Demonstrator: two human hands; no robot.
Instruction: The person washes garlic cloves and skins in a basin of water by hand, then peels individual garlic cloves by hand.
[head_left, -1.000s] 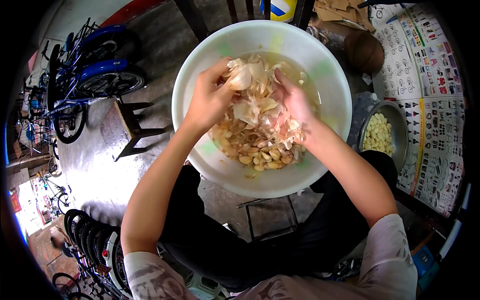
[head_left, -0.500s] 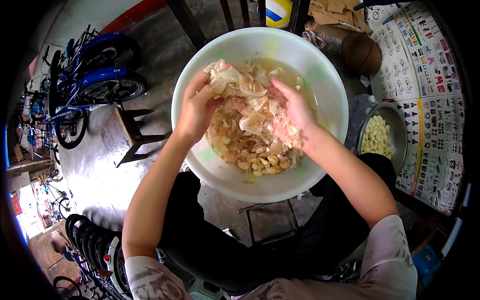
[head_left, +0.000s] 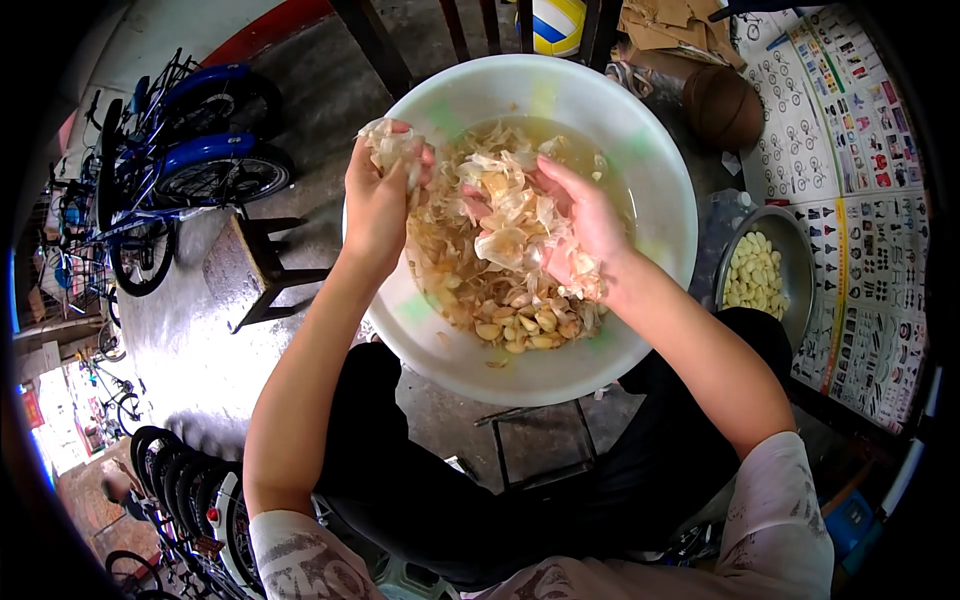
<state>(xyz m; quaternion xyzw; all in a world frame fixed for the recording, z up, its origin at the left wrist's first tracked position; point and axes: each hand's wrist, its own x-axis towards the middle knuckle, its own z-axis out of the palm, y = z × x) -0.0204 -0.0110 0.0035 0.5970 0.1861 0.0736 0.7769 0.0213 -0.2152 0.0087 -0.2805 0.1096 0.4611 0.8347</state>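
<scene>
A large white basin [head_left: 520,385] holds cloudy water, loose garlic skins [head_left: 445,265] and a cluster of garlic cloves [head_left: 530,325] near its front side. At the basin's left rim my left hand [head_left: 378,205] is closed around a clump of wet garlic skins [head_left: 392,150]. My right hand [head_left: 595,225] is over the middle of the basin, palm turned up and fingers curled under a bigger heap of papery skins [head_left: 512,215]. Those skins hide most of its fingers. Bits of skin cling to the right palm and wrist.
A metal bowl [head_left: 800,270] of peeled garlic cloves [head_left: 755,272] stands to the right, beside a poster-covered surface [head_left: 870,270]. A wooden stool [head_left: 245,270] and several bicycles [head_left: 215,165] are on the left. A volleyball [head_left: 552,25] and a basketball [head_left: 722,108] lie beyond the basin.
My left hand has moved left to the basin's rim, taking a clump of skins away from the heap. My right hand stays nearly in place with the rest.
</scene>
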